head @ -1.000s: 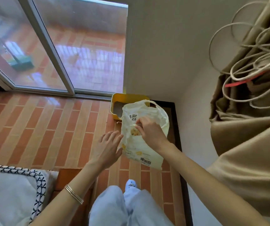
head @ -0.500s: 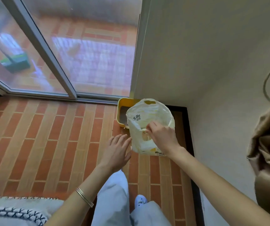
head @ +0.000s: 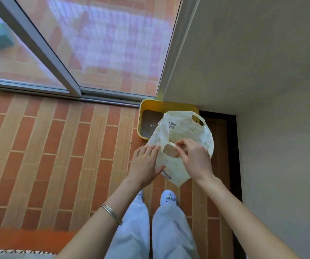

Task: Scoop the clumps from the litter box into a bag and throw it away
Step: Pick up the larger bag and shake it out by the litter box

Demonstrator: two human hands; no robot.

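Observation:
A pale yellow plastic bag (head: 186,131) with printed marks hangs in front of me, above the floor. My right hand (head: 193,157) pinches the bag at one handle loop. My left hand (head: 145,161) lies with straight fingers against the bag's left side, thumb under it. Behind the bag a yellow litter box (head: 144,109) stands on the floor in the corner by the wall; dark litter shows inside, and the bag hides its right half. No scoop is in view.
A sliding glass door (head: 94,43) with a metal frame runs along the far side. A white wall (head: 262,71) closes the right. Dark wooden flooring (head: 217,128) lies beside the box. My legs and slippers (head: 168,198) stand on orange floor tiles.
I have stepped closer to the litter box. My left hand has moved right onto the bag's side. My right hand has shifted its hold to the handle loop.

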